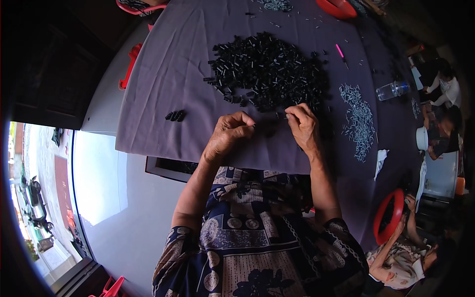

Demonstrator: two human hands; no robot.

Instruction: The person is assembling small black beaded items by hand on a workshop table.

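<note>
Grey-purple cloth covers the surface (163, 94), and both forearms reach up onto it from the lower edge, wrists bent inward. The left hand (228, 136) is curled, fingers closed, what they grip hidden. The right hand (303, 126) pinches a tiny black piece, too small to tell its shape. Just beyond both hands lies the big heap of small black plastic cylinders (269, 69); right of the heap, a scatter of pale thin metal pins (358, 119).
</note>
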